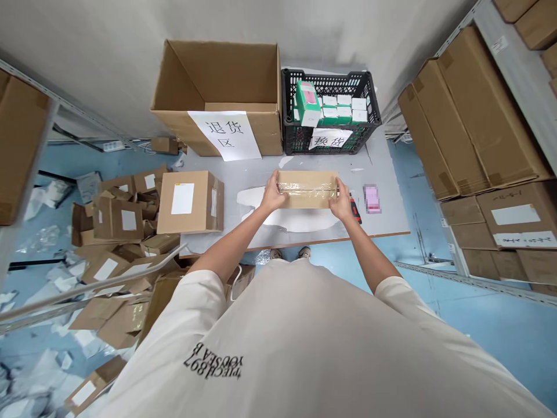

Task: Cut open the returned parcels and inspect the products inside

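Carton (pixel 174 110) and crate (pixel 289 130) wall the far edge (box (pixel 195 220) at left); near strip free.

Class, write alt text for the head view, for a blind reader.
The left hand and right hand grip the ends of a taped cardboard box on a table; behind it stand an open carton and a black crate.

Grey table (pixel 387 217): large open carton (pixel 217 75) at the back left with a handwritten paper sign (pixel 226 134) on its front. Black crate (pixel 288 130) just beside it on the right, with small green-and-white boxes (pixel 337 107) inside. Sealed box (pixel 189 202) with a white label at the table's left. Blurred pink item (pixel 372 198) at the right, red-and-black tool (pixel 355 212) near it. Heap of small cartons (pixel 117 232) on the blue floor (pixel 478 331), left. Stacked cartons (pixel 470 128) on shelving, right.
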A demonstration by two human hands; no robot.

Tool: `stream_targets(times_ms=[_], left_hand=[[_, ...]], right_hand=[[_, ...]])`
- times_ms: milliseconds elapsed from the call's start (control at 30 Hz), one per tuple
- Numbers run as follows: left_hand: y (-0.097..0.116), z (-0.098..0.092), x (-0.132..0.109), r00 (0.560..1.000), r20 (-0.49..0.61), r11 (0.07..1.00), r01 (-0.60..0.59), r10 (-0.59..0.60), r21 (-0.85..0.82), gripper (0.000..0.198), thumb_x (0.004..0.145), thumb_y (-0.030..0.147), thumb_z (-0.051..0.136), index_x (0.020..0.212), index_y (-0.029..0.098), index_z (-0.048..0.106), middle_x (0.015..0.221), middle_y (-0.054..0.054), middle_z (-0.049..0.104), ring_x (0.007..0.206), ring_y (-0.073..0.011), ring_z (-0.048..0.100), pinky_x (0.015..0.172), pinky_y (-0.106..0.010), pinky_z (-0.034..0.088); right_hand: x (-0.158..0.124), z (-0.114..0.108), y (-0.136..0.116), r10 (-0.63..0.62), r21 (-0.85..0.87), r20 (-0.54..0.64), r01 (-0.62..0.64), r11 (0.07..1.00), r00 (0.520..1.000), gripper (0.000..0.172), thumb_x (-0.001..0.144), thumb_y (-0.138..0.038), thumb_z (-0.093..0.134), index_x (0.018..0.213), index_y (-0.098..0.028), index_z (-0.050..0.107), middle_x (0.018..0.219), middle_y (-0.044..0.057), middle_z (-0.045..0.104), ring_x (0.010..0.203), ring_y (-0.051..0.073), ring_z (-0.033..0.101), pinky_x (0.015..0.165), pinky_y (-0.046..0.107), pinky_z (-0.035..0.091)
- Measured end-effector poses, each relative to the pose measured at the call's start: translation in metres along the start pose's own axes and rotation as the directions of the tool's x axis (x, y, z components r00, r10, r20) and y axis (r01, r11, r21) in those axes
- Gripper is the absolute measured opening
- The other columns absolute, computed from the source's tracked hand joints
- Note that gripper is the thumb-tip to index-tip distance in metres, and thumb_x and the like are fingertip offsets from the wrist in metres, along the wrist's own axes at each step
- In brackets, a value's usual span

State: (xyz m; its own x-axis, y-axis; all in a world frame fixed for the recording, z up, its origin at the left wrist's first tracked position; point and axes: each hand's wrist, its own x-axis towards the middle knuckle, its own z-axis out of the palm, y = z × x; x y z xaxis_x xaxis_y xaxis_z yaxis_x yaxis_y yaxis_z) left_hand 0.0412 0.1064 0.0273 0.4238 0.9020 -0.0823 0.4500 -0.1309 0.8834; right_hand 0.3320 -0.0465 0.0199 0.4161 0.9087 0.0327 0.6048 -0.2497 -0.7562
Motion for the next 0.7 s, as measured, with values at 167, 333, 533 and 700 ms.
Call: stream_targets(times_ms=[167,333,533,700], left_hand=[[0.019,-0.013,-0.003,0.981,-0.073,0.981,0.184,-0.180,0.056,0.093,0.092,0.030,0.076,0.178,0.026,0.039,0.154,-0.016,0.064,0.143,-0.0373,0.066,0.129,-0.056,0.050],[0.022,-0.014,-0.007,0.944,-0.148,0.938,0.316,-0.296,0.141,0.056,0.106,0.048,0.064,0.155,0.022,0.059,0.130,-0.016,0.075,0.132,-0.0383,0.070,0.117,-0.053,0.055],[0.014,-0.014,-0.008,0.922,-0.004,0.898,0.377,-0.386,0.227,0.054,0.093,0.038,0.077,0.143,0.024,0.064,0.125,-0.015,0.081,0.124,-0.0394,0.075,0.107,-0.049,0.057],[0.007,-0.008,-0.016,0.905,0.097,0.898,0.388,-0.414,0.207,0.065,0.085,0.025,0.080,0.147,0.021,0.061,0.131,-0.017,0.081,0.123,-0.0371,0.078,0.107,-0.047,0.060]], right_hand=[[0.001,-0.001,-0.009,0.087,-0.005,-0.045,-0.087,0.996,0.995,0.083,0.102,-0.052,0.066,0.177,-0.027,0.041,0.147,0.018,0.068,0.128,0.035,0.069,0.121,0.060,0.056],[0.001,-0.008,-0.011,0.278,-0.023,-0.032,-0.279,0.960,0.960,0.066,0.109,-0.073,0.051,0.149,-0.023,0.065,0.118,0.017,0.079,0.124,0.041,0.070,0.114,0.058,0.055],[0.000,-0.009,-0.001,0.311,-0.082,0.046,-0.306,0.948,0.949,0.047,0.097,-0.062,0.064,0.118,-0.022,0.078,0.124,0.019,0.082,0.122,0.040,0.072,0.111,0.050,0.058],[-0.005,0.000,0.008,0.325,-0.131,0.183,-0.305,0.943,0.928,0.044,0.089,-0.049,0.070,0.122,-0.021,0.076,0.126,0.018,0.083,0.114,0.040,0.075,0.108,0.054,0.061]])
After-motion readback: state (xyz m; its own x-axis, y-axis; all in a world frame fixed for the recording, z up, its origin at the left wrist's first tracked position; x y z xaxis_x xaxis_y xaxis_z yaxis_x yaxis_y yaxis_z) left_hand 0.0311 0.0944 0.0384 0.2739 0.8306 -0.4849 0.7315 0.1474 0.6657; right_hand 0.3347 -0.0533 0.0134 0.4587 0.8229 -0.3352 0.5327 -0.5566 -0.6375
